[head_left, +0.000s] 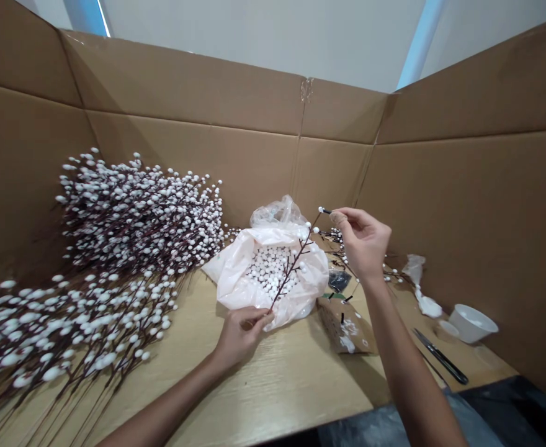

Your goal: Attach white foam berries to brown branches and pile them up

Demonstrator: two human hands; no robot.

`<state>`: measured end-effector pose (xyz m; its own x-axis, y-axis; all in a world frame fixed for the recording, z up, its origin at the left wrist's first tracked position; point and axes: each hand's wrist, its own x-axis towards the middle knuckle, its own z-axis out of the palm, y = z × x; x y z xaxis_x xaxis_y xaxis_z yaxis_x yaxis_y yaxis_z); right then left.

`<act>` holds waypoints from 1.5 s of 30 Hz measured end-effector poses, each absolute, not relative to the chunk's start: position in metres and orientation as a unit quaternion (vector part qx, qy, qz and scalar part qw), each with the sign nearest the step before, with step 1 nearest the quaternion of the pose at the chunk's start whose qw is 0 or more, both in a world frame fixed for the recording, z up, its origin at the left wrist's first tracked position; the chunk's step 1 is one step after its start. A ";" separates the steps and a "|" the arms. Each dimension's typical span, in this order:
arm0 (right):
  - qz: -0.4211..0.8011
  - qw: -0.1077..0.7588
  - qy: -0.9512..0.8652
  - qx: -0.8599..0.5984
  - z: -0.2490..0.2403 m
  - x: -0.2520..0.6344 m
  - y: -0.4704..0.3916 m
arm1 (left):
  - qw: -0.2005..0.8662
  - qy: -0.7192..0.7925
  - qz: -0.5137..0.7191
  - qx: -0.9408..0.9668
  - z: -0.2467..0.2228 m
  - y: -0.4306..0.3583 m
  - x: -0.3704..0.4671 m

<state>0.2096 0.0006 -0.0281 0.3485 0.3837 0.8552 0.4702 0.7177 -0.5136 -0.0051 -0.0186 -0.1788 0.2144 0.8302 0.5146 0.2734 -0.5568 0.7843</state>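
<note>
My left hand [244, 335] is closed in a pinch around the lower end of a dark brown artificial berry branch [292, 268], which slants up to the right. A few white berries sit near its upper end, while several lower twigs are bare. At the branch tip, my right hand [363, 239] pinches a short black stick [327, 212] whose end meets a white berry [321, 210]. Beneath the branch lies an open pale plastic bag [236, 282] full of loose white berries [267, 267].
Finished-looking berry branches [143, 217] are heaped at the left, with more stems [82, 329] in front. A cardboard block [347, 329] with black sticks, a black packet [339, 280], a knife [440, 357] and a white bowl [473, 324] are on the right. Cardboard walls [198, 155] surround the table.
</note>
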 end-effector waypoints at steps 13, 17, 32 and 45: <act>0.061 0.788 -0.506 -0.345 -0.034 0.220 -0.013 | 0.298 0.385 0.501 0.715 -0.176 -0.020 -0.005; 0.119 0.766 -0.491 -0.397 -0.056 0.239 -0.029 | 0.295 0.385 0.505 0.714 -0.179 -0.019 -0.006; 0.261 0.558 -0.465 -0.636 -0.167 0.327 -0.077 | 0.298 0.408 0.497 0.706 -0.175 -0.020 -0.006; 0.234 0.514 -0.508 -0.651 -0.188 0.336 -0.066 | 0.333 0.416 0.493 0.688 -0.177 -0.022 -0.005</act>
